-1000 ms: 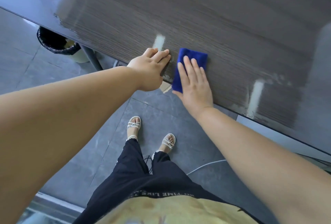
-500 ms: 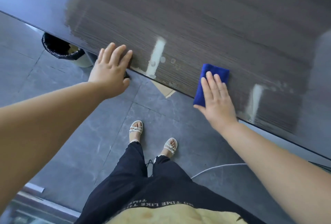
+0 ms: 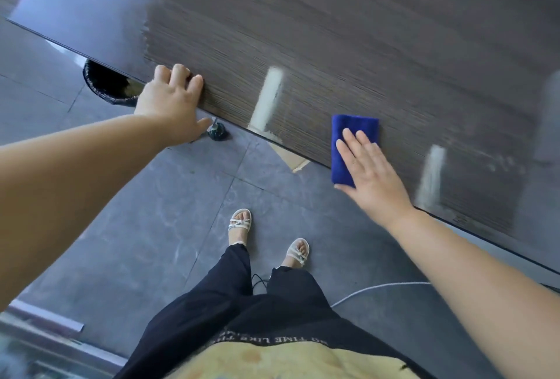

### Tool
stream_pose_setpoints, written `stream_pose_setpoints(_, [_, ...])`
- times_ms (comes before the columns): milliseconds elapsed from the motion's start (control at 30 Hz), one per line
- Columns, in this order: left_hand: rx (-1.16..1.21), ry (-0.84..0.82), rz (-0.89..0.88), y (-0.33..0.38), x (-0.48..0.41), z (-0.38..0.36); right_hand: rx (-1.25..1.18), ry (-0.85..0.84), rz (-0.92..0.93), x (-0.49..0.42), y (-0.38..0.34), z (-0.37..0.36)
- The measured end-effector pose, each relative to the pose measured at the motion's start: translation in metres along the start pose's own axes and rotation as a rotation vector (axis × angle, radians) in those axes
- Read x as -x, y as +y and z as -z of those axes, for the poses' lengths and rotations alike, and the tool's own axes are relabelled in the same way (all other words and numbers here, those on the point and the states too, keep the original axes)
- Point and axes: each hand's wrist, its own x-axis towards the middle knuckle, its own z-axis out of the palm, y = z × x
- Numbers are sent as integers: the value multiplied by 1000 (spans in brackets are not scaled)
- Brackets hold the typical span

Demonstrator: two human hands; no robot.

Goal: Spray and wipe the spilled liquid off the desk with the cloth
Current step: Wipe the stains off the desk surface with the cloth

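Observation:
A folded blue cloth (image 3: 348, 142) lies on the dark wood-grain desk (image 3: 333, 30) at its near edge. My right hand (image 3: 369, 172) presses flat on the cloth with straight fingers. My left hand (image 3: 174, 102) rests on the desk's near edge further left, fingers bent over the top and thumb below the rim. Faint wet smears show on the desk right of the cloth, around a pale reflection streak (image 3: 430, 175). No spray bottle is in view.
A black-lined waste bin (image 3: 106, 84) stands under the desk's left part. A desk foot (image 3: 217, 132) and a cardboard piece (image 3: 291, 159) sit on the grey tiled floor. A white cable (image 3: 378, 287) runs across the floor by my feet.
My right hand has slid the cloth to the right along the desk edge. My left hand moved away from the cloth to the left and now rests on the edge.

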Motion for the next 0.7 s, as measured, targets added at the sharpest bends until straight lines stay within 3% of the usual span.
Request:
stream_pose_setpoints(167, [-82,-8,-76,-8,1,2,35,21,-158,-24,-32,-8])
stream_pose_setpoints(433, [-120,-75,-126,-15,3,8,-72,27,-158,-136,-125,-16])
stream_pose_setpoints(600, [-108,-126,-155,-20,1,14,29,-6,19,-85,-78,-11])
stream_pose_setpoints(700, [-111,-129,-174,-22,2,14,50,-16,-45,-43,-44,-6])
